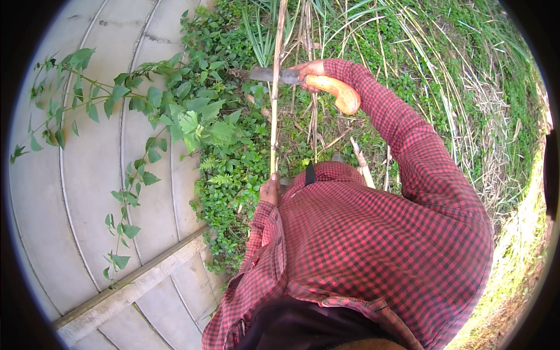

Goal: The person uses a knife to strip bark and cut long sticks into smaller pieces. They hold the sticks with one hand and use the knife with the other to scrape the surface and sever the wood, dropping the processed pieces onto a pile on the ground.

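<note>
A long, pale dry stalk (275, 122) stands out ahead of me, running up past the top of the view. My left hand (270, 190) is closed round its near end, beside my body. Farther up, my right hand (309, 71) grips a machete (265, 74) with a broad grey blade and a thick, curved orange-brown handle (336, 92). The blade lies across the stalk and points left. It appears to touch the stalk, but whether it cuts in I cannot tell.
A grey panelled concrete wall (93, 175) with a ledge (134, 286) runs along the left, with a leafy vine (137, 96) hanging over it. Low green plants (233, 157) cover the ground. Dry stems and long grass (443, 87) lie right; a cut-looking pale stalk (363, 163) stands near my body.
</note>
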`<state>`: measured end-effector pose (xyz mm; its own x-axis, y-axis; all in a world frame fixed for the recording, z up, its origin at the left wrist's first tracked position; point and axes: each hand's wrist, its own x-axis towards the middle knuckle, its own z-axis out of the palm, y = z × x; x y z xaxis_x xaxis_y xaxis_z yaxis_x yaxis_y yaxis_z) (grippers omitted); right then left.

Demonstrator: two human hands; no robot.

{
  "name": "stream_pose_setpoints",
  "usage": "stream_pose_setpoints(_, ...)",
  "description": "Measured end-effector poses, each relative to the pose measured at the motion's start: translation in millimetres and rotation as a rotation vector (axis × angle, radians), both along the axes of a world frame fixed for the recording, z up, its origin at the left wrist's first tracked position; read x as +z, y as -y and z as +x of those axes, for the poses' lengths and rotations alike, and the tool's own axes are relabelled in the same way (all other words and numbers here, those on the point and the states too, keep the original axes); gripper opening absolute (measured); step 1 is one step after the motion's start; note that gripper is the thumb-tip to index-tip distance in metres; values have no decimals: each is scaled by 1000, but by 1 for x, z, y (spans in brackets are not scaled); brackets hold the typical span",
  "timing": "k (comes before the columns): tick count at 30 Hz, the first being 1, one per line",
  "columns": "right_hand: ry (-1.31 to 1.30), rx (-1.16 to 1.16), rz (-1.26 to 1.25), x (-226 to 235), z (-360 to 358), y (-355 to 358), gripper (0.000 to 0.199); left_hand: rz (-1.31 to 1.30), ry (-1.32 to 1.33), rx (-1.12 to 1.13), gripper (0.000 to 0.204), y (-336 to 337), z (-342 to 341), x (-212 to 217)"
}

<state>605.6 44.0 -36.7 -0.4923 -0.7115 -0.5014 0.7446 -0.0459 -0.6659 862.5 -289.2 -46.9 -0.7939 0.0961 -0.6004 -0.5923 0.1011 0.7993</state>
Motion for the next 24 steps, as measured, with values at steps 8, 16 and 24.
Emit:
stream_pose_setpoints(8,-157,-899,299,20,3,-30,57,-165,-50,72,39,11,2,8)
stream_pose_setpoints(16,-496,-1033,-66,49,53,-16,58,-718,-389,62,27,38,-45,47)
stream_pose_setpoints(24,-506,-955,164,25,105,42,22,154,60,-33,25,19,-92,96)
